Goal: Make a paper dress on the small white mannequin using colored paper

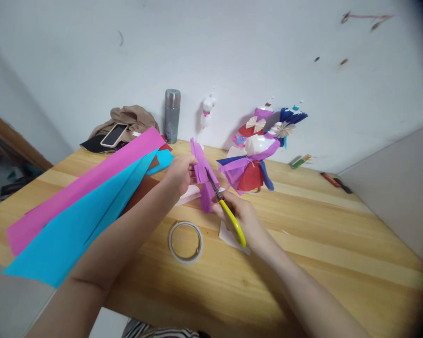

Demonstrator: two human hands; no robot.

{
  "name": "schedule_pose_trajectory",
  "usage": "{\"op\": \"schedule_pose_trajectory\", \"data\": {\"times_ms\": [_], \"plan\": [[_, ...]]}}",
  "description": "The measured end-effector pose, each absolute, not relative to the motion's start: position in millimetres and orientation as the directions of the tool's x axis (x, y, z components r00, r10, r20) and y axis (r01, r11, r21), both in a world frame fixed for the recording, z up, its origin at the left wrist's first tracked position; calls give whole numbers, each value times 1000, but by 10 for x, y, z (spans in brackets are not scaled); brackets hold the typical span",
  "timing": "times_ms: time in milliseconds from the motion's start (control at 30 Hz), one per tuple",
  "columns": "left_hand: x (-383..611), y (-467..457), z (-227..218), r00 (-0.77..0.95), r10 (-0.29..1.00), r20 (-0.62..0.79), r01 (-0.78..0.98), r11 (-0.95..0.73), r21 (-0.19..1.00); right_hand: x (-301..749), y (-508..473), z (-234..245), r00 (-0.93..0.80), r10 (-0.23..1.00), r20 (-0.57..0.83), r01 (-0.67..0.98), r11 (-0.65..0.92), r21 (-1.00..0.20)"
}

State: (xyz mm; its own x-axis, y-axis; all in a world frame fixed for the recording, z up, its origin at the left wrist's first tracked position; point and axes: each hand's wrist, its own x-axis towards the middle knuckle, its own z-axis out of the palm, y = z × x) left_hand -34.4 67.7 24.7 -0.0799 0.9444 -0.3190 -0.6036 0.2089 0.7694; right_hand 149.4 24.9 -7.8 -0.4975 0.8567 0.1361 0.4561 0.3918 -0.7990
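Pinched in my left hand point(184, 172) is a strip of purple crepe paper point(199, 162), held up over the table. My right hand point(242, 217) grips yellow-handled scissors point(232, 220), whose dark blades lie across the purple paper. Part of the paper hangs below the blades. Just right of my hands is a small white figure point(259, 144) dressed in purple, red and blue paper. Below them a roll of tape point(185, 241) lies flat. A white paper piece point(234, 237) sits partly under my right hand.
Long pink paper point(88, 188) and blue paper point(81, 220) spread across the left side. A phone point(114, 135) rests on a brown cloth point(134, 117) beside a grey flask point(172, 115). Other dressed figures point(291, 117) stand by the wall. Markers point(331, 180) lie far right.
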Motion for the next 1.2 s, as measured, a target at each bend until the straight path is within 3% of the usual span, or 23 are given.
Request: {"op": "schedule_pose_trajectory", "data": {"times_ms": [233, 567, 733, 1200], "plan": [[-356, 654, 279, -92, 928, -361, -519, 264, 813, 1481, 259, -93, -492, 864, 104, 397, 329, -857], [-378, 625, 252, -86, 958, -275, -489, 200, 849, 1521, 253, -156, -571, 814, 109, 195, 264, -945], [-336, 566, 316, -102, 955, -280, -446, 208, 871, 1542, 246, -162, -586, 808, 58, 168, 192, -967], [-259, 500, 359, -92, 968, -234, -397, 180, 900, 1526, 230, -145, -580, 809, 101, 134, 216, -967]]}}
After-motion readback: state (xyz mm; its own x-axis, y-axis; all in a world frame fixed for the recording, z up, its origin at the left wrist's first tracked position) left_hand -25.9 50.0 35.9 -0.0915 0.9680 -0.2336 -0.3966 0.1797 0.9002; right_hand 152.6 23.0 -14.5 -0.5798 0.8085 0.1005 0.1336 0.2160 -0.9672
